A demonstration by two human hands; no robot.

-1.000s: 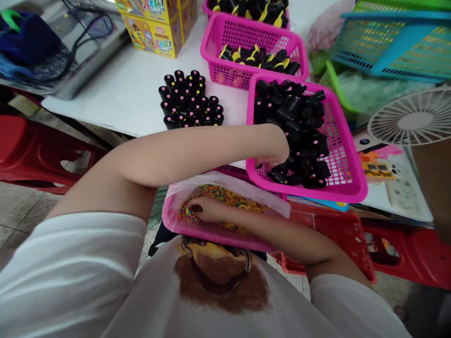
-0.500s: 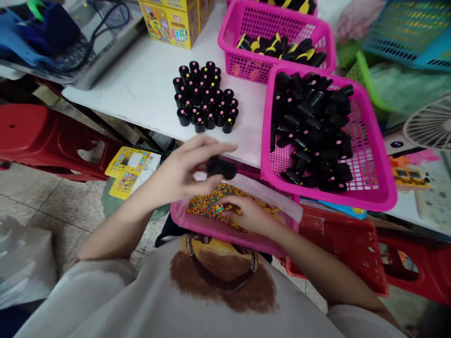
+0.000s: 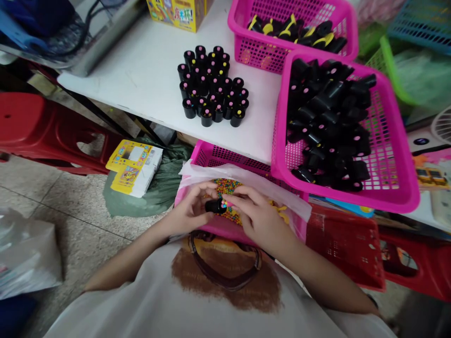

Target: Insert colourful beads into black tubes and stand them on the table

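Observation:
My left hand [image 3: 193, 206] is closed around a small black plastic cup [image 3: 213, 206], tipped on its side with its mouth toward the right. At that mouth, my right hand [image 3: 255, 209] pinches a few small coloured beads [image 3: 227, 203], pink and yellow among them. Both hands are over a pink basket [image 3: 207, 149] on my lap, lined with a white plastic sheet [image 3: 292, 206]. Many multicoloured beads [image 3: 225, 186] lie in the liner, with yellow pieces [image 3: 279, 209] at their right.
Several black cups [image 3: 211, 89] with pink or yellow beads on top stand on the white table [image 3: 141, 70]. A pink basket [image 3: 401, 155] of black cups overhangs the table edge; another pink basket [image 3: 257, 51] sits behind it. Red stools [image 3: 45, 126] stand at the left.
My left hand has come down with the black cup to the lined basket. My right hand has risen from the beads with a few in its fingers and meets the cup.

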